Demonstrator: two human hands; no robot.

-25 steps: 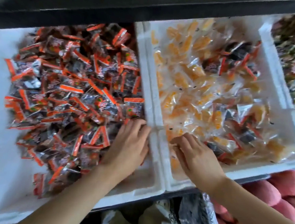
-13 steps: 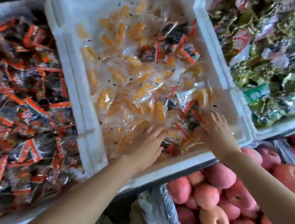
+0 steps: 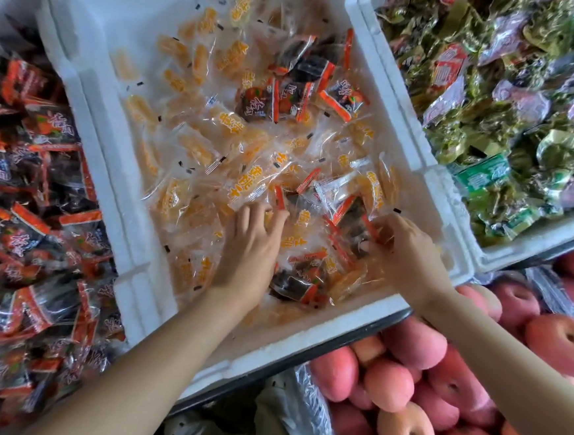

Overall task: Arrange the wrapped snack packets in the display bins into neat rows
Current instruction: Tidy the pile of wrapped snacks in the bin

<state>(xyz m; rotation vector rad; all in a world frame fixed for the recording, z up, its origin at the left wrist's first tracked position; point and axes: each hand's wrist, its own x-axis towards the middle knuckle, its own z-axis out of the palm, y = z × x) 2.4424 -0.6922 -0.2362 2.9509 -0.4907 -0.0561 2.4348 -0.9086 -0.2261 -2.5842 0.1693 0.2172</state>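
I see both bare hands down in the white foam middle bin (image 3: 109, 182), close to its front wall. The left hand (image 3: 252, 245) is released: fingers straight and a little spread, palm down on the clear packets of orange pieces (image 3: 198, 148), which lie in a loose jumble across most of that bin. The right hand (image 3: 412, 261) is near it, towards the bin's front right corner, with its fingers curled. It seems to pinch a dark packet with orange-red edges (image 3: 350, 222) between thumb and fingers, though glare on the wrap half hides the fingertips, so I would not swear to the grasp.

A second dark cluster (image 3: 294, 283) lies among the clear ones just right of the left wrist, and a far dark cluster (image 3: 298, 94) sits towards the back of the same bin. The neighbouring left bin (image 3: 90, 123) is heaped with dark orange-edged packets (image 3: 33, 197). The neighbouring right bin (image 3: 524, 243) holds green and purple foil packets (image 3: 510, 114). Below the bins' front edge lie pink-red apples (image 3: 413, 388), under the right forearm.
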